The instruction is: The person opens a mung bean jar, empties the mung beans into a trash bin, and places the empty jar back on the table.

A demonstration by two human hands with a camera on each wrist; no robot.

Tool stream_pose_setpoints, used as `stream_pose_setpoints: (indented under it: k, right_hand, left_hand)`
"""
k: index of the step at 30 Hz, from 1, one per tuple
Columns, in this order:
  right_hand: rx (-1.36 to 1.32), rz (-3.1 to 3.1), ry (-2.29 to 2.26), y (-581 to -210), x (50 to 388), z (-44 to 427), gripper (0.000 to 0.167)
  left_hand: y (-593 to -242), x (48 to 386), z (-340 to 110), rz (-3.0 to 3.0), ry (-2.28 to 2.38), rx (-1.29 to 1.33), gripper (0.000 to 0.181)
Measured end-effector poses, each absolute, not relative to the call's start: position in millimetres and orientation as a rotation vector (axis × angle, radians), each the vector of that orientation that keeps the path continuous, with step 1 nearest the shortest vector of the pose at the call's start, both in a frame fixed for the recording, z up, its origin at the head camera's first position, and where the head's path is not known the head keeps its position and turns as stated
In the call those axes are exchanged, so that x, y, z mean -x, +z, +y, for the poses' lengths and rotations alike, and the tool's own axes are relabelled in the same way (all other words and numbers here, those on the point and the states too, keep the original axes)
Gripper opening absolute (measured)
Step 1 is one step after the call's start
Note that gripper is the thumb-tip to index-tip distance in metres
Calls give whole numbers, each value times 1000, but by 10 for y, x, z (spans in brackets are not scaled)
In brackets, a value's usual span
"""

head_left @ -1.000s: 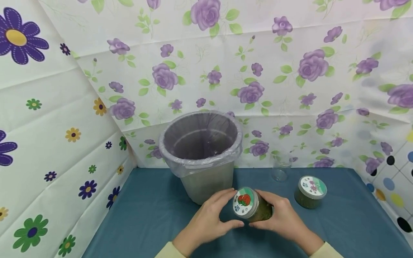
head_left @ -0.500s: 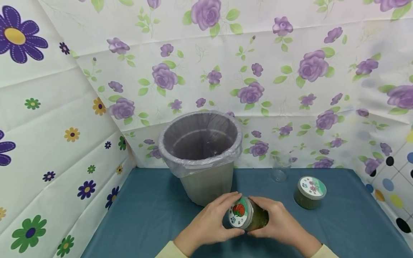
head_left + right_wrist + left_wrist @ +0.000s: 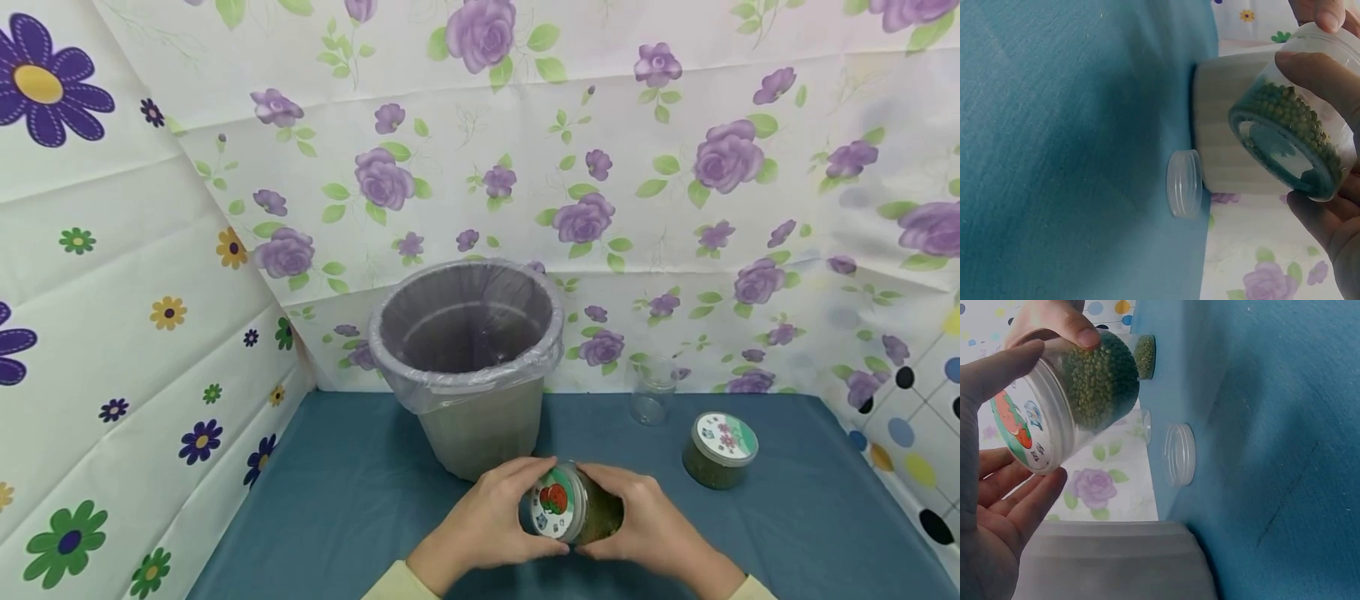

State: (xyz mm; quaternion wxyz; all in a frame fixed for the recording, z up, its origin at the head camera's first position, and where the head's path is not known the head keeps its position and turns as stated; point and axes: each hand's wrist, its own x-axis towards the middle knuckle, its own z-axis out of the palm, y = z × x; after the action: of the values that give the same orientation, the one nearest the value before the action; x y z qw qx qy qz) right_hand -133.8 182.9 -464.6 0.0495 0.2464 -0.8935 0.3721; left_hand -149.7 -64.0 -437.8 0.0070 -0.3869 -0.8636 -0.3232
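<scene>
Both hands hold a clear jar [image 3: 602, 510] of green grains tilted on its side above the blue table, its round labelled lid [image 3: 553, 502] facing left. My left hand [image 3: 489, 518] grips the lid's rim, fingers above and thumb below; the left wrist view shows this hand [image 3: 994, 528] around the white lid [image 3: 1038, 428]. My right hand [image 3: 651, 523] grips the jar's body. In the right wrist view, the right hand's thumb and fingers [image 3: 1319, 75] lie on the clear wall, and grains [image 3: 1294, 115] show inside.
A grey bin [image 3: 483, 429] with a clear liner stands behind the hands. Back right are an empty clear jar [image 3: 651, 392] and a second lidded jar [image 3: 720, 450]. A loose clear lid [image 3: 1180, 455] lies on the table, hidden in the head view.
The jar and both hands have moved slightly left and nearer to me. The labelled lid has turned further to the left, and the left fingers have come closer around it.
</scene>
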Motion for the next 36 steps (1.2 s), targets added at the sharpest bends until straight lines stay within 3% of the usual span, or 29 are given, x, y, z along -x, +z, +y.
stream_pose_setpoints:
  k: [36]
  right_hand:
    - [-692,-2642,1098,-4742,1271,1828,84]
  left_hand:
    - [-4348,1534,-599,-2613,-1108,1244,81]
